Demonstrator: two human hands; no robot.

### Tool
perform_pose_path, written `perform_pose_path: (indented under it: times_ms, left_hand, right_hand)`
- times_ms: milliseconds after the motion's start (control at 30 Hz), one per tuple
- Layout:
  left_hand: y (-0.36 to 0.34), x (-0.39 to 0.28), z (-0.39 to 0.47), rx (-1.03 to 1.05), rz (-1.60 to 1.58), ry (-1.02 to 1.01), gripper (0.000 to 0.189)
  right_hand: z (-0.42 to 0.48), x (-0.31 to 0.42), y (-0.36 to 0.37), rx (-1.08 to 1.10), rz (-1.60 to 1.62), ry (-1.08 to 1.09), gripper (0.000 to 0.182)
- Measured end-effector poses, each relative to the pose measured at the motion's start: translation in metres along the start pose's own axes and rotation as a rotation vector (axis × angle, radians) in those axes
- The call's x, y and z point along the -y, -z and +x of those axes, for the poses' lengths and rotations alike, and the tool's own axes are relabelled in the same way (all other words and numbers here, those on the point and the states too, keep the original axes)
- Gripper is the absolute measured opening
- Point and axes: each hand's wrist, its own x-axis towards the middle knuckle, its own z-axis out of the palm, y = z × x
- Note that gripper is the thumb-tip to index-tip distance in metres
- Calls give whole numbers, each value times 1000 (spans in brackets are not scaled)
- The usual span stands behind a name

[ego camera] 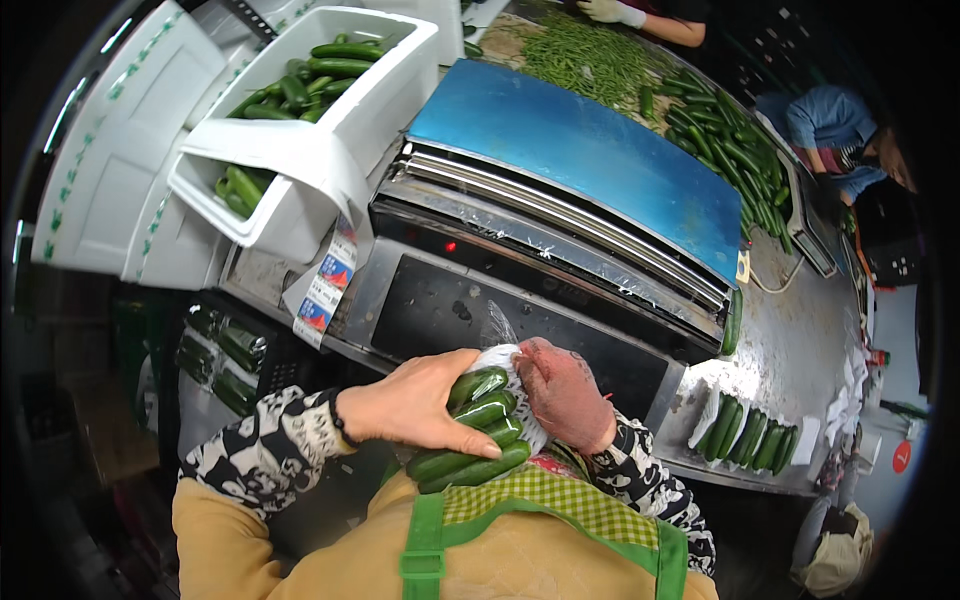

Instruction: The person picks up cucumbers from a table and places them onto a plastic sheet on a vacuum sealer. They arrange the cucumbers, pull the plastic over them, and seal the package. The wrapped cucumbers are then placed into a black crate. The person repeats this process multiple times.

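Several cucumbers [484, 409] lie side by side in clear film with white foam netting [531, 420] along one side. My bare left hand [420, 397] grips this bundle from the left, its thumb across the cucumbers. My right hand [562, 390], in a reddish work glove, pinches the netting and film at the bundle's upper right edge. A loose tail of clear film [499, 324] sticks up above it. The bundle is held close to my apron, before the dark plate [465, 307] of a film wrapping machine with a blue cover [577, 157].
Foam boxes [427, 45] of cucumbers stand at the upper left, beside a strip of printed labels [326, 289]. Wrapped packs [225, 345] lie lower left. More cucumbers [750, 435] rest on the steel table's right. Beyond are piled cucumbers [727, 150], green beans [585, 60] and co-workers.
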Motion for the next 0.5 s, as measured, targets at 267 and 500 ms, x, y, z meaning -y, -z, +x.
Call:
perform_pose_path:
  times_ms: [267, 500]
  left_hand:
    - [-31, 5, -11, 283, -305, 246, 55]
    - [-43, -8, -50, 163, -307, 276, 60]
  right_hand:
    - [-7, 6, 18, 41, -130, 187, 29]
    - [-3, 16, -17, 619, 177, 129, 40]
